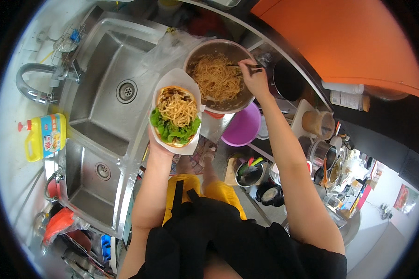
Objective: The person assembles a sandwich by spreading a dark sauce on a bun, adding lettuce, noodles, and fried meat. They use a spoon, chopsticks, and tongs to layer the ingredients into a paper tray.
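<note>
My left hand [159, 148] is closed around a white paper wrapper [189, 148] from below. Inside the wrapper sits a round of bread, partly hidden under green lettuce [165, 128] and a heap of noodles [179, 109]. To the right and farther off, a big metal bowl [249, 98] holds many browned noodles [216, 76]. My right hand [255, 83] is over this bowl's right rim, fingers closed on dark chopsticks [253, 66] whose tips reach toward the noodles. The wrapper is just left of the bowl.
A steel double sink [97, 104] with a tap [35, 67] lies at the left. Beside it stands a yellow detergent bottle [43, 137]. A purple basin [243, 125] is below the bowl. Clear plastic bags [172, 49] lie behind the wrapper. An orange cabinet [354, 42] juts in at upper right.
</note>
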Motion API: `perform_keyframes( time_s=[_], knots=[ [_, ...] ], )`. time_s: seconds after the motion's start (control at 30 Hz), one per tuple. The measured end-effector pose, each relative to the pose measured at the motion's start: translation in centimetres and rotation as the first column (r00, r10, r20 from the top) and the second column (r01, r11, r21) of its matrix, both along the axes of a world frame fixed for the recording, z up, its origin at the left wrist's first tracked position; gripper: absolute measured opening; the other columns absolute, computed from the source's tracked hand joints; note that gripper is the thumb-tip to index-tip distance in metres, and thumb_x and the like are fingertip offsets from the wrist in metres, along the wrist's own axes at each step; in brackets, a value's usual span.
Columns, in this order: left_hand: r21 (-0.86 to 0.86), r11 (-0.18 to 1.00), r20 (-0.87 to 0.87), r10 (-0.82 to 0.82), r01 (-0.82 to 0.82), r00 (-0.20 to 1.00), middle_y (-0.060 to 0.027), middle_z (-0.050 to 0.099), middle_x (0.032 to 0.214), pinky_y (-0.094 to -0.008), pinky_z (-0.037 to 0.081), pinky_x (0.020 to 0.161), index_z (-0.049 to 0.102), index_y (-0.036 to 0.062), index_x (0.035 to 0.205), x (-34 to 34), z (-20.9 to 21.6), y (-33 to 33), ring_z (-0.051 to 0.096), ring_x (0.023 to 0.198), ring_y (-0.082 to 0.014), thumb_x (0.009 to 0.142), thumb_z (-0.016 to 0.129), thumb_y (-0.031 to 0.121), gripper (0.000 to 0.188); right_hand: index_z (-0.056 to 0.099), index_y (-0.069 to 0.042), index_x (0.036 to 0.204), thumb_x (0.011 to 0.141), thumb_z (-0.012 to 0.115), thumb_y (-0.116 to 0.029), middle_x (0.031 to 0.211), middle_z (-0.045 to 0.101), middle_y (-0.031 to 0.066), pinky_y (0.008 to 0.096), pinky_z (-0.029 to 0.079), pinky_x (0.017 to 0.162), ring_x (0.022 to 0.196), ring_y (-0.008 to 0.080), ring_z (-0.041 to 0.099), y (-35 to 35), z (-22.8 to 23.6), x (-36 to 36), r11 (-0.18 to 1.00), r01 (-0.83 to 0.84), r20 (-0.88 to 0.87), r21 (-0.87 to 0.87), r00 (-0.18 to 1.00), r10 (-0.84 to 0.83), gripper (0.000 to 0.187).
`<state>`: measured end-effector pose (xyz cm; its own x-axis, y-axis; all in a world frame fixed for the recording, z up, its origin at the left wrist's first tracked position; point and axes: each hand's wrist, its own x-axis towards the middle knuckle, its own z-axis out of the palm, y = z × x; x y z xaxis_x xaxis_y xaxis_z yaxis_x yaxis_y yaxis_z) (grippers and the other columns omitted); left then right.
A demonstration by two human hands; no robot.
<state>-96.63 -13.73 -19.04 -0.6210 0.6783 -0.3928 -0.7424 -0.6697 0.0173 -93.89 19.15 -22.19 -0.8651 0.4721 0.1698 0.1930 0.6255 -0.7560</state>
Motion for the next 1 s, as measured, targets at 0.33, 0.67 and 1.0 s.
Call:
perform_keyframes(
  time_s=[0.33, 0.67, 1.0],
  knots=[
    [-0.067, 0.996, 0.003, -0.054, 0.054, 0.999, -0.0133, 0.061, 0.122, -0.0440, 0.053, 0.090, 0.054, 0.0055, 0.126, 0.3, 1.2, 0.4, 0.062, 0.107, -0.0291, 0.097, 0.038, 0.042, 0.050, 0.054, 0.012, 0.088, 0.090, 0.054, -0.004, 0.086, 0.064, 0.0221, 0.0341, 0.062, 0.066, 0.076, 0.0332, 0.069, 2.1, -0.6, 3.6, 0.155, 0.323, 0.126, -0.934, 0.700, -0.703, 0.017],
    [-0.022, 0.998, 0.033, -0.062, 0.063, 0.998, -0.0123, 0.062, 0.119, -0.0429, 0.053, 0.090, 0.055, 0.0050, 0.125, 0.3, 3.2, 2.0, 0.062, 0.106, -0.0271, 0.096, 0.036, 0.040, 0.049, 0.057, 0.010, 0.096, 0.089, 0.056, -0.004, 0.093, 0.066, 0.0210, 0.0279, 0.061, 0.072, 0.082, 0.0260, 0.068, 3.0, 7.8, 7.4, 0.048, 0.023, -0.013, -0.999, 0.768, -0.640, 0.016],
    [0.261, 0.955, -0.008, -0.141, 0.138, 0.990, -0.0149, 0.060, 0.122, -0.0530, 0.056, 0.086, 0.052, 0.0050, 0.128, -0.5, 4.9, 5.1, 0.061, 0.108, -0.0333, 0.096, 0.034, 0.038, 0.049, 0.058, 0.011, 0.099, 0.089, 0.059, -0.005, 0.091, 0.065, 0.0234, 0.0261, 0.060, 0.069, 0.080, 0.0253, 0.067, 1.6, 18.5, 7.4, 0.287, 0.038, -0.149, -0.957, 0.785, -0.601, 0.019]
  ],
)
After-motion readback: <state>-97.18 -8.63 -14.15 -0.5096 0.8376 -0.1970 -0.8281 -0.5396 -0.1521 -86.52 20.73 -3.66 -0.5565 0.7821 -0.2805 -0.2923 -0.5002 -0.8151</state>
